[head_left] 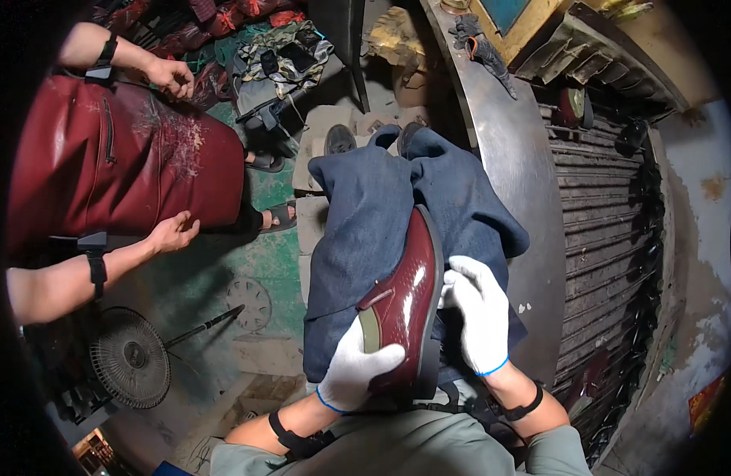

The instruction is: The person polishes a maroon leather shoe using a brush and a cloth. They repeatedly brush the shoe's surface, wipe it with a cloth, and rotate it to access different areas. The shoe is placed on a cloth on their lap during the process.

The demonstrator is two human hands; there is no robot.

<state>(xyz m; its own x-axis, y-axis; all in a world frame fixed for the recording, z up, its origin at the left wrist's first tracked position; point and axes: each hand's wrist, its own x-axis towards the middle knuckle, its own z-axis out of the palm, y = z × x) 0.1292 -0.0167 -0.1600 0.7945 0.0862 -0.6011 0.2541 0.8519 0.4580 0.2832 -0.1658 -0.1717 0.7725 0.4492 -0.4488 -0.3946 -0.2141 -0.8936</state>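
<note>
A glossy dark red slip-on shoe (409, 293) with a dark sole and an olive-green lining lies on my lap, its toe pointing away from me. My left hand (354, 369), in a white knit glove, grips it at the heel, the thumb over the outer side and the other fingers out of sight. My right hand (478, 317), gloved the same way, is beside the sole on the right. Its fingers are curled in toward the sole edge; whatever lies between them is hidden. Blue-grey cloth (357, 230) covers my legs under the shoe.
Along my right runs a metal bench edge (508, 135), with a slatted rack (603, 262) beyond it holding another red shoe (572, 107). A dark glove (484, 55) lies on the bench. To the left sit a person in a red apron (143, 166) and a standing fan (132, 357).
</note>
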